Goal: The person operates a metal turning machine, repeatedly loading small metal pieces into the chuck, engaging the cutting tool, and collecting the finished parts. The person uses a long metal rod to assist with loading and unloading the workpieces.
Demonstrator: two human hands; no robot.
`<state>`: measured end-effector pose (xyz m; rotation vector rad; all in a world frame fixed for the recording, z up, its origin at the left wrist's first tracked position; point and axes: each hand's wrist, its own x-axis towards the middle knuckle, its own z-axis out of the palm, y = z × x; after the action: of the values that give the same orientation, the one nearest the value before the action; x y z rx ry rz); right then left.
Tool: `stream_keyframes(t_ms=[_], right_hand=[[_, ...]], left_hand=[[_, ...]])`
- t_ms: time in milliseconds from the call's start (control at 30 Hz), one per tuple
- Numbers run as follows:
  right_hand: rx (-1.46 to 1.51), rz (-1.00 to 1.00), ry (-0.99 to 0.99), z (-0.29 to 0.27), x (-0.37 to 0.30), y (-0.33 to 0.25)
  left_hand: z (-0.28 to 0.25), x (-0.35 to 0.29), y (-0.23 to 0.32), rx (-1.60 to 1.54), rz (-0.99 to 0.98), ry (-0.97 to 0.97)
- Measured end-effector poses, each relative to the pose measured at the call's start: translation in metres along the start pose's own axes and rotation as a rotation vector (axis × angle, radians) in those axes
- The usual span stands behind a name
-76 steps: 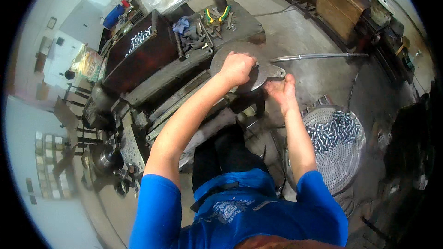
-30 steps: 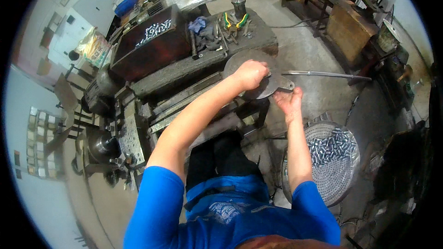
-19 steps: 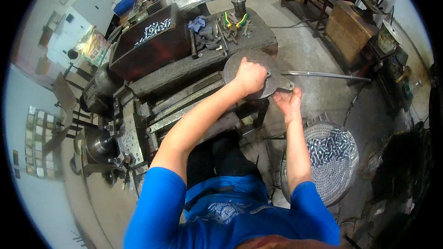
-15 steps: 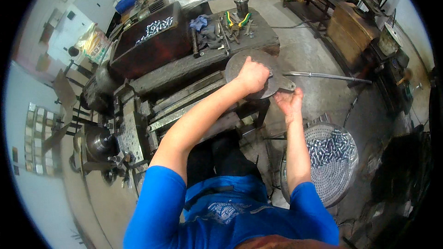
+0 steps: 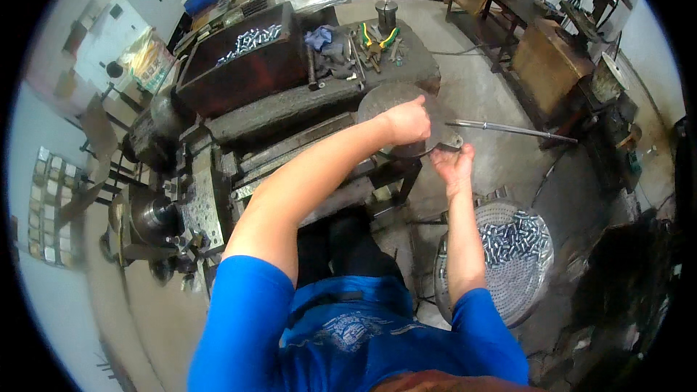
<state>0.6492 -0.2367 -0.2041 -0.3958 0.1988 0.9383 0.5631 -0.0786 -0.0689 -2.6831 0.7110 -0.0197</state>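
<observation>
"Disc [image 5: 388, 93], round and dull grey, lies directly beneath your left hand [image 5: 412, 122]."

"How are your fingers there?"

"Clenched in a fist over its face, thumb uppermost; whatever sits inside that fist is hidden. Your right hand [image 5: 454, 165] is palm up at the lug [image 5: 449, 139] on the disc's edge, its fingertips lost underneath, so I cannot tell whether they are grasping it."

"And around your fingers?"

"To the right of both hands, a metal rod [image 5: 501, 128] slants away. Beyond your left fingers, a dark bench [image 5: 414, 76] carries yellow-and-green pliers [image 5: 375, 51], a metal cylinder [image 5: 386, 13] and a blue rag [image 5: 319, 38]."

"Farther to their left?"

"An open-topped dark box [image 5: 247, 76] with small shiny pieces [image 5: 250, 41] inside."

"Closer to your body than your right fingers?"

"A round perforated tray [image 5: 508, 297], partly hidden by your right forearm, with shiny metal parts [image 5: 515, 239] heaped in it. Well left of your fingers, and nearer you, sits a round metal chuck [image 5: 156, 218]."
</observation>
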Motion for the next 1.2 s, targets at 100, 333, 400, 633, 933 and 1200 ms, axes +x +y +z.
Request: stream_keyframes(t_ms=[100,333,400,633,933,1200], right_hand=[[-0.01,-0.063,0.035,0.022,-0.01,0.005],[0.069,0.046,-0.029,0.005,0.001,0.001],[0.046,0.004,0.049,0.01,-0.003,0.0],[0.018,-0.09,0.067,0.005,-0.032,0.02],[-0.943,-0.409,0.012,-0.011,-0.154,0.021],[-1.4,-0.385,-0.629,0.113,-0.159,0.119]], left_hand=[[-0.004,-0.003,-0.001,0.103,0.036,0.013],[-0.054,-0.079,0.021,-0.173,-0.232,0.36],[-0.101,-0.133,0.037,-0.53,-0.45,0.236],[-0.185,-0.406,0.181,-1.078,-1.224,0.326],[-0.052,-0.65,0.392,-0.876,-2.323,0.579],[0.099,-0.707,0.418,-0.37,-2.235,-0.249]])
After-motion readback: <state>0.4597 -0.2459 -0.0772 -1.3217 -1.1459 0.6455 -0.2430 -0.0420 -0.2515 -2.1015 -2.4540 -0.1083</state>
